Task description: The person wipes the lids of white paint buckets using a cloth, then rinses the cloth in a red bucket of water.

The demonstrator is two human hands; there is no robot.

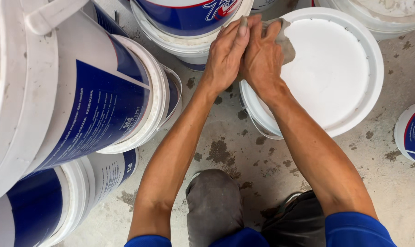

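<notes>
Left hand (226, 54): lay pressed against the right, fingers nearly flat and pointing toward 12 o'clock, touching the rag; whether it gripped anything could not be told.
Right hand (263, 57): fingers curled closed over a grey rag (285, 42).
Rag: bunched on the lid's rim at 10 o'clock.
White lid (328, 73): sat on a bucket, at 1 o'clock from the person's knee (213, 206).
Stacked buckets (79, 110): blue and white, lay tipped at 9 o'clock.
Floor (244, 151): stained concrete.
</notes>
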